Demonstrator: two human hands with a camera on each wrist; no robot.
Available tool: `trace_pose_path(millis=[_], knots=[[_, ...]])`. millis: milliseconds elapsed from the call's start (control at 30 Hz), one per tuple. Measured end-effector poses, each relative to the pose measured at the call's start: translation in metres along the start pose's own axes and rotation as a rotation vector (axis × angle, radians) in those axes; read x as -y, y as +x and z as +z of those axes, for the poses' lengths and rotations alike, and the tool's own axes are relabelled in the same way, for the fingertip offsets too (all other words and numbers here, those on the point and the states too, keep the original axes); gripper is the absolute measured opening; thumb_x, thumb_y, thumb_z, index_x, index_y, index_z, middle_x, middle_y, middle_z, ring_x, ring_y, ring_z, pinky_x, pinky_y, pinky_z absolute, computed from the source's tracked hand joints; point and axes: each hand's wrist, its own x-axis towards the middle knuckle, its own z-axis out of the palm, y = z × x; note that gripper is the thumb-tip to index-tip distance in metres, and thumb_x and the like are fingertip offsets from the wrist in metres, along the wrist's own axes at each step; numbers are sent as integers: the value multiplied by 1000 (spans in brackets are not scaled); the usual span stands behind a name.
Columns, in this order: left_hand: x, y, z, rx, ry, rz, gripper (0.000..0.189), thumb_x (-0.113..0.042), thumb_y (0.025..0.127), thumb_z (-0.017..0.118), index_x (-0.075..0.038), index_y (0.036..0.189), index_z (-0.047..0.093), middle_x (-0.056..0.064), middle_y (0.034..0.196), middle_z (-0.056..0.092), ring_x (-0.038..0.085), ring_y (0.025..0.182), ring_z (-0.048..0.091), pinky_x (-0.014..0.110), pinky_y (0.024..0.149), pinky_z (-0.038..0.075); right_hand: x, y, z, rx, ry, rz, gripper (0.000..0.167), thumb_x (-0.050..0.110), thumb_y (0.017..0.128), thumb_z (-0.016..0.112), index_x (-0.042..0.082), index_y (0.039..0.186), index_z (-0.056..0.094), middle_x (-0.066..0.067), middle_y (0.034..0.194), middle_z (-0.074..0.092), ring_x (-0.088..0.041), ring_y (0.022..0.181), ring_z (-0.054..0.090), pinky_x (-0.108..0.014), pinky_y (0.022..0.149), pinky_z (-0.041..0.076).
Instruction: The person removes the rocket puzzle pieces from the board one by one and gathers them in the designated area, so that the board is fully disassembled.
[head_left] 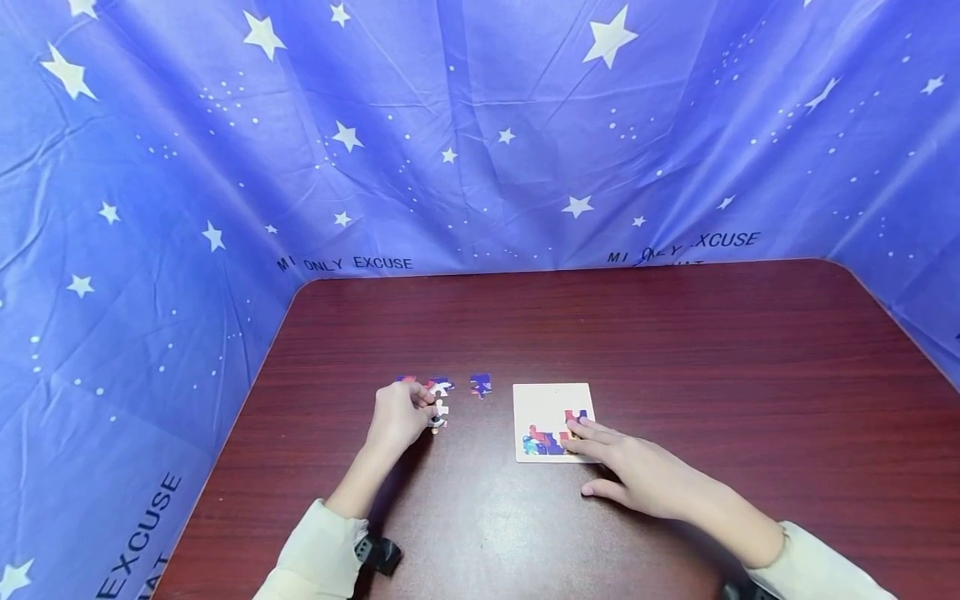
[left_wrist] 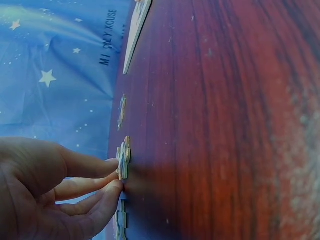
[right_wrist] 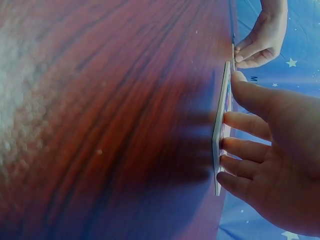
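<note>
My left hand [head_left: 397,417] is over a small group of loose jigsaw pieces left of the puzzle board. Its thumb and fingertips pinch the near end of a jigsaw piece [left_wrist: 124,159], low at the tabletop. That piece [head_left: 438,422] shows white and dark parts in the head view, partly hidden by the fingers. My right hand [head_left: 648,475] rests with spread, fairly straight fingers on the right part of the pale square puzzle board [head_left: 543,404]. Joined coloured pieces [head_left: 543,442] lie along the board's near side, and a red and blue piece [head_left: 576,414] shows beside the right fingertips.
Another loose piece [head_left: 480,383], blue and red, lies between the left hand and the board. Beyond the left fingers are more pieces [head_left: 440,386]. The dark red wooden table [head_left: 675,350] reaches back to a blue star-patterned curtain [head_left: 480,183].
</note>
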Motion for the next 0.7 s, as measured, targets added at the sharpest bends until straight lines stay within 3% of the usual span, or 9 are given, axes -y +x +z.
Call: trace_pose_path(millis=[167,367,500,700], knots=[[-4,1,-2,4,-18,-14,6,-1,73,75,-2,77,70,7,70,72,11,64,65,25,62,52,-1,2,0,-24,-1,10,50,31,87,69,12,132,59,-10,143,53,-29,132,51,-46,100,48],[-20,5,0,23,-93,-12,8,-3,76,74,-2,84,71,9,75,74,12,60,66,22,57,52,-5,8,3,-114,-22,25,45,30,86,70,8,125,63,-6,134,60,-24,124,56,-42,98,49],[-36,8,4,57,-135,30,14,-5,77,74,-2,90,72,9,77,74,12,63,67,22,58,53,-7,9,4,-163,-47,19,43,29,84,72,8,121,65,-5,129,63,-21,120,59,-40,96,51],[-60,10,18,125,-167,102,17,-8,77,75,-2,92,71,10,85,75,18,79,70,28,72,56,-11,11,2,-172,-45,25,42,28,85,72,8,122,65,-4,128,64,-20,120,59,-40,96,51]])
